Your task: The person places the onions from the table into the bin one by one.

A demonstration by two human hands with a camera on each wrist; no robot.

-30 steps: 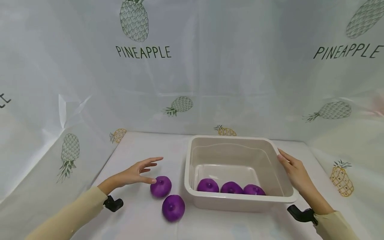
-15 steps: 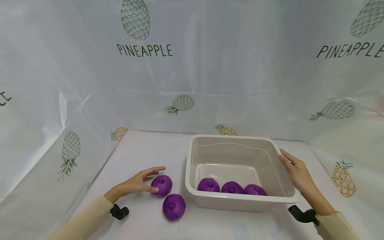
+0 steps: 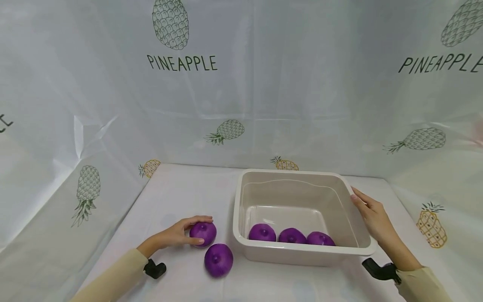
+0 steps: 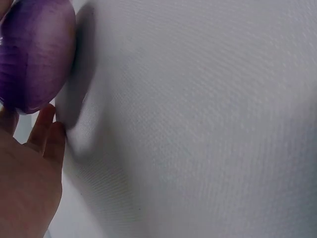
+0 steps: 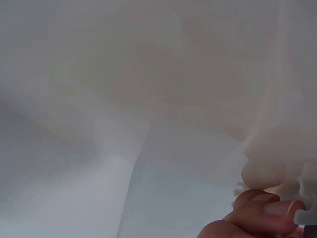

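My left hand [image 3: 174, 235] grips a red onion [image 3: 203, 233] lying on the white-covered table, thumb on its near side and fingers over its far side. From the left wrist, the same onion [image 4: 37, 54] shows glossy purple skin, with several fingers around its end. A second red onion [image 3: 218, 261] lies just in front of it. To the right stands a beige plastic tub [image 3: 294, 256], whose right rim my right hand [image 3: 375, 216] holds. Three more onions [image 3: 292, 236] sit in a row along its near inside wall. In the right wrist view, curled fingertips [image 5: 262, 218] meet the rim.
A pale sheet printed with pineapples [image 3: 230, 130] hangs behind and beside the table [image 3: 188, 180]. The tub's left rim [image 3: 236, 205] stands a short way right of the loose onions.
My left hand has moved right and down onto the far loose onion, its fingers closing around it. The right hand keeps its hold on the tub. The view has shifted slightly.
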